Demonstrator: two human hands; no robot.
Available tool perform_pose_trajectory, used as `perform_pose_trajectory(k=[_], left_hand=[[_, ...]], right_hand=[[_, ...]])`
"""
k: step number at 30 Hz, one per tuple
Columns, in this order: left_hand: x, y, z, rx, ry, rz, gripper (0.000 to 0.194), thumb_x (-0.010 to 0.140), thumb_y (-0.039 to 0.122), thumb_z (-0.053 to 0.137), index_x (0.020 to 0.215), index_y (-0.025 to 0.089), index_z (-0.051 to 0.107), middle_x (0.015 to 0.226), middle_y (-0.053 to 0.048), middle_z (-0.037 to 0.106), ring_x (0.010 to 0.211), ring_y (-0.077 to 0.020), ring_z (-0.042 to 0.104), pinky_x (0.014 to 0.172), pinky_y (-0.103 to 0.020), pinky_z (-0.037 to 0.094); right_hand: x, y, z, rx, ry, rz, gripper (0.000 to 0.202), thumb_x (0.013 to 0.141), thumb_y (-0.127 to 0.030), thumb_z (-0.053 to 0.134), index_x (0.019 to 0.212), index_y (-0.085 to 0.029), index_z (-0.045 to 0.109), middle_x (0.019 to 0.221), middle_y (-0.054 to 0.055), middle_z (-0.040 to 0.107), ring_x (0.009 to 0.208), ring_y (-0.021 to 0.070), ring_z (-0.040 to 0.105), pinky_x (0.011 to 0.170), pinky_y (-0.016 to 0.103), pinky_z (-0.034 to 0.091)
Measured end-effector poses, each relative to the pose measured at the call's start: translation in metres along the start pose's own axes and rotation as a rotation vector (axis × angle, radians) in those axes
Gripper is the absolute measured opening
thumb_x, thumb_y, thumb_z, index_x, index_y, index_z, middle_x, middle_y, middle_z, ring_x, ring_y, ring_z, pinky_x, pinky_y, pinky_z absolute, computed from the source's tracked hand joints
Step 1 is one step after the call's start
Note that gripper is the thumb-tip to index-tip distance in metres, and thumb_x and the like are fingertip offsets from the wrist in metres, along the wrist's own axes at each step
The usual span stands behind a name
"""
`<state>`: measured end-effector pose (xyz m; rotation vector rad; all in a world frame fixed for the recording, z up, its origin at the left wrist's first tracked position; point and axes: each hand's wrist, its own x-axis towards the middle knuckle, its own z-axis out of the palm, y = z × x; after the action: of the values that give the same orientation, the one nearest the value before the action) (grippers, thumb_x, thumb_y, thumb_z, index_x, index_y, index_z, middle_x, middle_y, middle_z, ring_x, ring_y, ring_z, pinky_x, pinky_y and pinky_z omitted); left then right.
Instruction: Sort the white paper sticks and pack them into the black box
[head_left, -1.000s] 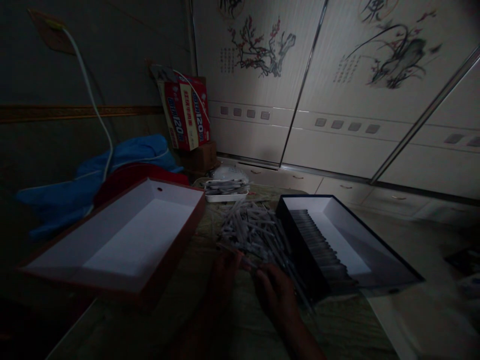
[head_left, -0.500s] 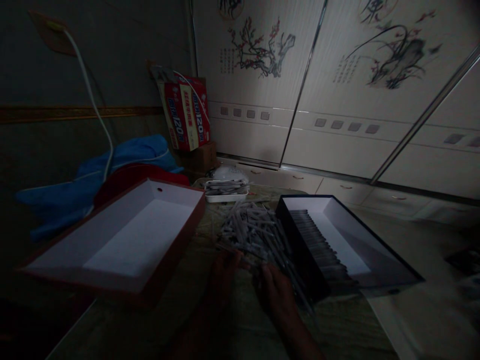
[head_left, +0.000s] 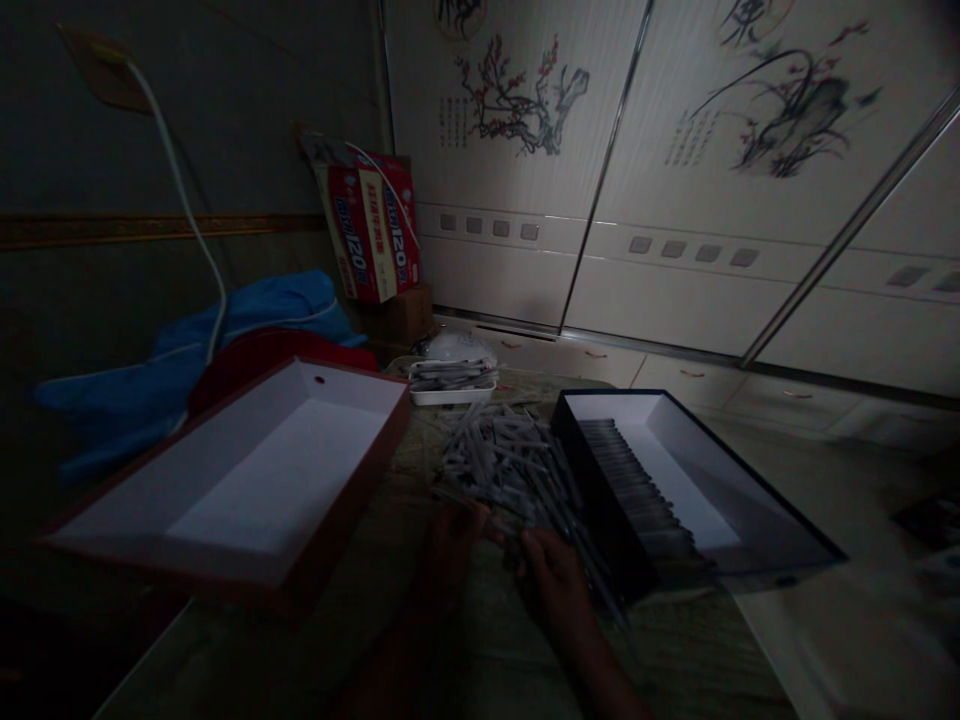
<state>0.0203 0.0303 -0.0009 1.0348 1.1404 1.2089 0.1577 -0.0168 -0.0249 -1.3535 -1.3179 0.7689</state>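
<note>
In the dim head view, my left hand (head_left: 452,545) is closed, its fingertips around a thin, pale pen-like stick (head_left: 456,496) that points up and left. My right hand (head_left: 553,572) is in a pinch just to the right; what lies in its fingers is dark and cannot be made out. Beyond both hands spreads a loose pile of slender translucent pen-like sticks (head_left: 499,455). On the right, a dark-rimmed box (head_left: 757,470) with a white inside holds a row of similar sticks (head_left: 637,490) along its left wall.
A red box (head_left: 262,475) with a white inside stands open on the left of the table (head_left: 480,660). Behind the pile sits a white tray (head_left: 454,396) of sticks. Blue cloth (head_left: 277,300), a red carton (head_left: 375,230) and sliding cabinet doors (head_left: 495,270) lie beyond.
My right hand has shifted and turned slightly, and my left fingers have moved a little. The pile and boxes look the same.
</note>
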Motion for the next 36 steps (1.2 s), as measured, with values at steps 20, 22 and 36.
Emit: perform_pose_trajectory(k=[20, 22, 36], left_hand=[[-0.002, 0.006, 0.001, -0.024, 0.013, -0.062, 0.029, 0.066, 0.043, 0.062, 0.070, 0.014, 0.061, 0.058, -0.002, 0.067, 0.060, -0.0192, 0.062, 0.064, -0.031, 0.047], [-0.001, 0.004, 0.000, -0.030, -0.005, -0.048, 0.030, 0.066, 0.043, 0.062, 0.072, 0.014, 0.062, 0.061, -0.003, 0.068, 0.062, -0.0199, 0.063, 0.066, -0.032, 0.047], [-0.003, 0.001, -0.002, -0.053, -0.102, -0.024, 0.027, 0.068, 0.040, 0.061, 0.077, 0.015, 0.060, 0.063, -0.003, 0.070, 0.063, -0.0204, 0.065, 0.068, -0.033, 0.048]], right_hand=[[-0.004, -0.016, -0.008, -0.217, 0.028, -0.058, 0.019, 0.081, -0.033, 0.051, 0.081, -0.017, 0.061, 0.069, 0.001, 0.062, 0.063, 0.0142, 0.057, 0.058, 0.021, 0.041], [-0.004, -0.018, -0.009, -0.190, 0.025, -0.061, 0.020, 0.082, -0.033, 0.050, 0.081, -0.017, 0.061, 0.072, 0.002, 0.063, 0.066, 0.0148, 0.058, 0.060, 0.021, 0.042], [-0.003, -0.008, -0.004, -0.192, 0.002, -0.055, 0.034, 0.088, -0.038, 0.037, 0.063, -0.018, 0.050, 0.056, -0.002, 0.048, 0.053, 0.0116, 0.046, 0.050, 0.020, 0.033]])
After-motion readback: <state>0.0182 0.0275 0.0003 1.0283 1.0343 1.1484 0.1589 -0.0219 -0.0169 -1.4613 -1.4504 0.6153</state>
